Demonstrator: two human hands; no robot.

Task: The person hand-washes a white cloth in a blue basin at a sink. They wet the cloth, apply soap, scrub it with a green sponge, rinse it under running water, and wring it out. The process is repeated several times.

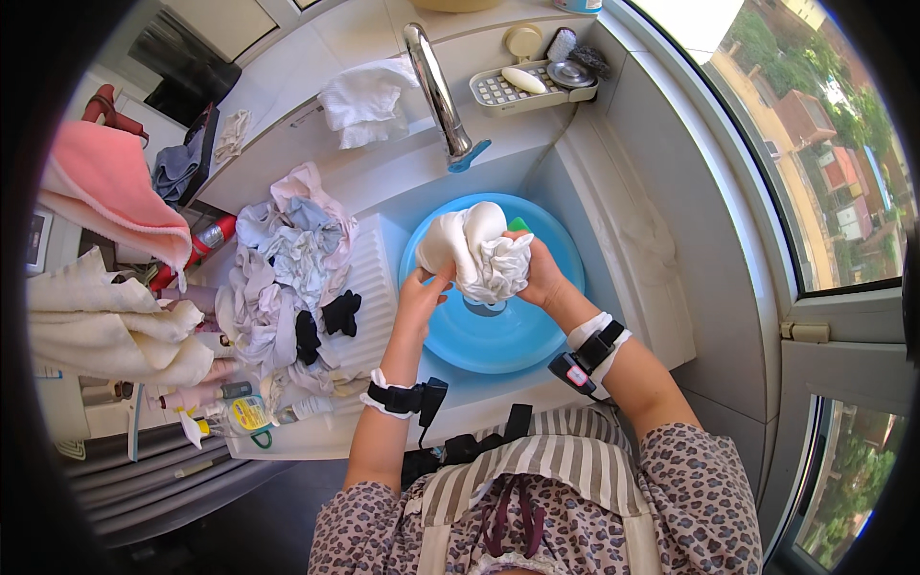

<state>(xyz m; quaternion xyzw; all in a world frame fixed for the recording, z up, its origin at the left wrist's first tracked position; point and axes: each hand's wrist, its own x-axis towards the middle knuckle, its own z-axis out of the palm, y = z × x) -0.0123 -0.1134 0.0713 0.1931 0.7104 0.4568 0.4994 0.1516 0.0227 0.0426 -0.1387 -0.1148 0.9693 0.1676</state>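
Both my hands hold a bundled white cloth (474, 251) above a round blue plastic basin (496, 345) in the sink. My left hand (428, 291) grips the bundle's lower left side, its thumb on the fabric. My right hand (539, 273) is closed around its right side, where the fabric is bunched into tight folds. A green thing (517, 226) shows just above the right fingertips; most of it is hidden. Below the bundle, a small grey, round patch is partly visible at the basin's bottom. The chrome faucet (438, 93) with a blue tip stands above the basin.
Crumpled light clothes (287, 251) and black socks (341, 313) lie on the ribbed washboard (370, 266) at left. Behind are a white cloth (363, 100) and a soap tray (496, 99) with soap (523, 80). A spray bottle (237, 418) lies at lower left. A window frame (747, 187) borders the right.
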